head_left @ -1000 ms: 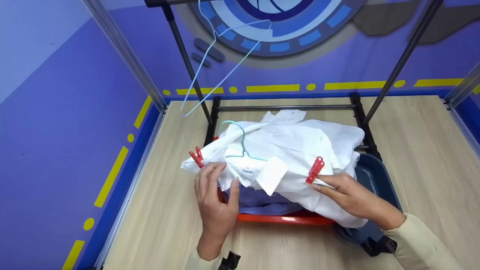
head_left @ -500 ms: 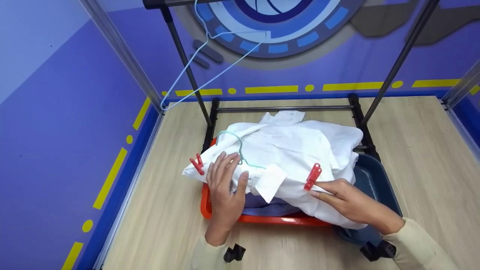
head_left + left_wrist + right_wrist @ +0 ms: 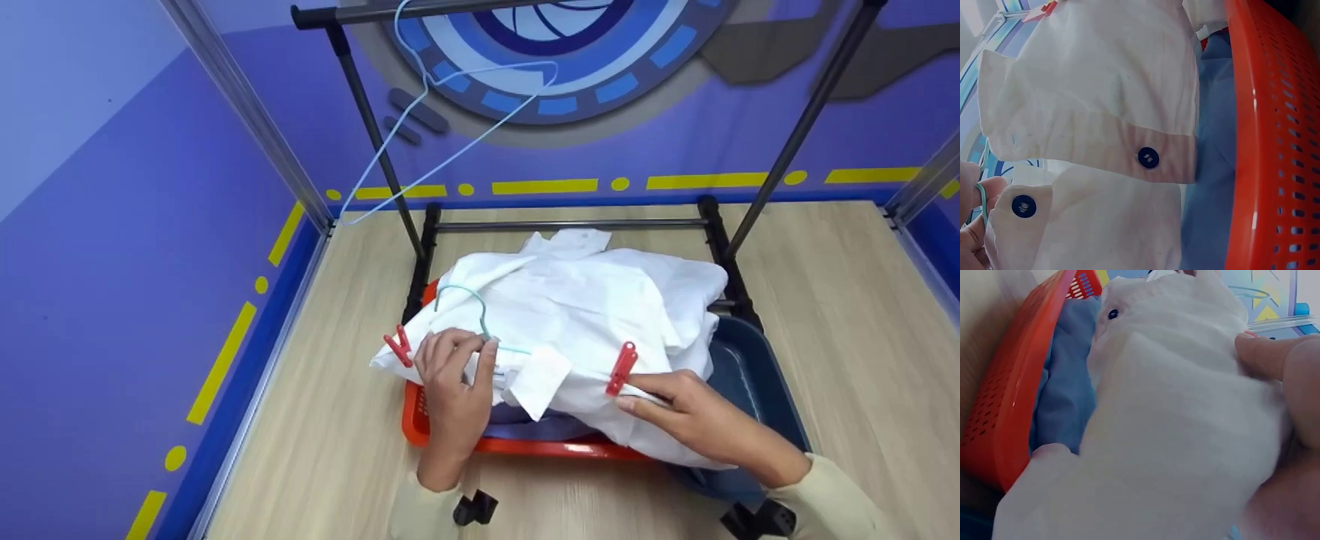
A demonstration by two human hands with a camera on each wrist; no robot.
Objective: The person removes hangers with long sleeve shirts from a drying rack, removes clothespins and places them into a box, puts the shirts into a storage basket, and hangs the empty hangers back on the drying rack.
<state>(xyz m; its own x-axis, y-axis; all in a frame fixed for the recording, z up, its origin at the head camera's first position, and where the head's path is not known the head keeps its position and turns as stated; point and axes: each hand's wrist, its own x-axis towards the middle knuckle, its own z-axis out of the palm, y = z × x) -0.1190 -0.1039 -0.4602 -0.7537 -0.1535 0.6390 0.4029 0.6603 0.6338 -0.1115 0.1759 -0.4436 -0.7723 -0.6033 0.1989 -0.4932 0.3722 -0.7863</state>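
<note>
A white shirt [image 3: 570, 300] with dark buttons is spread over an orange-red basket [image 3: 525, 447]. A teal wire hanger [image 3: 480, 304] sits inside the shirt, its hook lying over the cloth. My left hand [image 3: 459, 386] pinches the hanger at the base of the hook; the left wrist view shows the fingers [image 3: 982, 194] around the teal wire. My right hand [image 3: 694, 412] grips the shirt's shoulder between thumb and forefinger, just beside a red clothespin [image 3: 622, 369]. Another red clothespin [image 3: 399, 346] is clipped at the opposite shoulder. The hanger's arms are mostly hidden under cloth.
Bluish-purple cloth [image 3: 536, 426] lies in the basket under the shirt. A dark blue-grey tub [image 3: 750, 375] stands at the right. Behind is a black clothes rack [image 3: 570, 224], with a light blue wire hanger [image 3: 450, 157] hanging from its top bar.
My left hand has moved right from the shirt's left shoulder to the hanger's neck and closed on it. The right hand keeps its grip on the shirt. The light blue hanger swings.
</note>
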